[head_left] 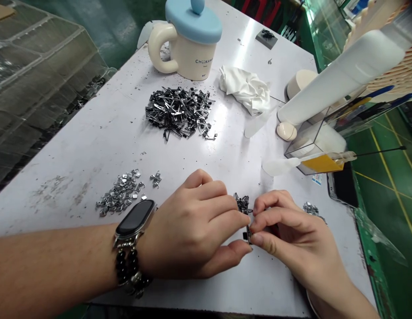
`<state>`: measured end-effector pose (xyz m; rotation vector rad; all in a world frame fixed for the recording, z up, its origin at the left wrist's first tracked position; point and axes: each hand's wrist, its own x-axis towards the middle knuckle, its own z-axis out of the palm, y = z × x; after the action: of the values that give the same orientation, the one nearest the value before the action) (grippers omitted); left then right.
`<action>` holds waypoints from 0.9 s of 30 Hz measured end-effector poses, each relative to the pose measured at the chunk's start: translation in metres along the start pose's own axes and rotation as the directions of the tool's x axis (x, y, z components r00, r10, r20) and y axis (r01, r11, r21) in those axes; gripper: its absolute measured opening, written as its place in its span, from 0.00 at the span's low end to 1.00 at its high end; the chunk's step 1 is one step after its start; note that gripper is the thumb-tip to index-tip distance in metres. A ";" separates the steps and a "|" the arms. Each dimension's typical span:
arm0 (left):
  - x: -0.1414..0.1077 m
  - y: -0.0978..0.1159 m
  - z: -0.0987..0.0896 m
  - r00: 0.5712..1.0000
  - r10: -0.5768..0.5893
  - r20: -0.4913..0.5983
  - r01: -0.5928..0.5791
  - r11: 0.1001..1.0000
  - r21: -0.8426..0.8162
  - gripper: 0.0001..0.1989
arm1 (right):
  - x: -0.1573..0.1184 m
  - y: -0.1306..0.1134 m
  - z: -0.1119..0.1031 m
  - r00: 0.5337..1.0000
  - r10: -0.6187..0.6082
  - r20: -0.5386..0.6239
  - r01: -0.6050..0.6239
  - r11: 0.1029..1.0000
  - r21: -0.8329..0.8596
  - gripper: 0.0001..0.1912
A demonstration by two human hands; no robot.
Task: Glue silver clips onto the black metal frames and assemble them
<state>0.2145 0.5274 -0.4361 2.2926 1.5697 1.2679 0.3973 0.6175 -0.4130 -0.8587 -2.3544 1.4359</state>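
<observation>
Small dark part pinched between two hands

In the head view, the right hand (294, 237) pinches a small dark part (247, 235) between its thumb and fingertips. The part sits at the very tips, sticking out toward the left hand (191, 226), and stands roughly upright just above the table (206, 294). The left hand's forefinger and thumb are spread, one near the part's upper end, the other near its lower end; whether they press on it, I cannot tell. A little heap of dark pieces (242, 201) lies just past the fingertips. A pile of silver pieces (121, 192) is beyond the left wrist, and a bigger pile of dark clips (177, 110) lies farther off, in front of the mug (192, 57).
</observation>
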 end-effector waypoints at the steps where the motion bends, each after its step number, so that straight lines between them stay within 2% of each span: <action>1: 0.000 0.000 0.000 1.000 0.007 -0.011 -0.007 1.000 -0.003 0.07 | 0.000 0.000 0.000 1.000 0.000 0.002 0.000 1.000 0.000 0.03; 11: 0.002 0.002 -0.004 0.999 -0.022 0.025 0.022 1.000 0.011 0.07 | -0.001 0.001 0.001 1.000 -0.012 -0.002 0.012 1.000 0.012 0.04; 20: -0.001 -0.003 0.001 0.997 -0.071 -0.020 0.069 0.994 -0.088 0.08 | -0.005 0.002 0.002 0.998 -0.038 -0.040 0.037 0.999 -0.015 0.09; 24: 0.000 -0.003 0.001 0.992 -0.128 0.011 0.128 0.978 -0.165 0.07 | -0.006 0.001 0.000 0.998 -0.050 -0.044 0.049 0.999 -0.017 0.09; 27: 0.001 -0.004 -0.001 0.983 -0.175 0.051 0.182 0.955 -0.236 0.08 | -0.009 -0.004 -0.002 0.993 -0.065 -0.093 0.062 0.997 -0.041 0.11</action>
<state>0.2115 0.5293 -0.4370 1.9673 1.4832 1.2918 0.4040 0.6121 -0.4080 -0.8344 -2.3235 1.3011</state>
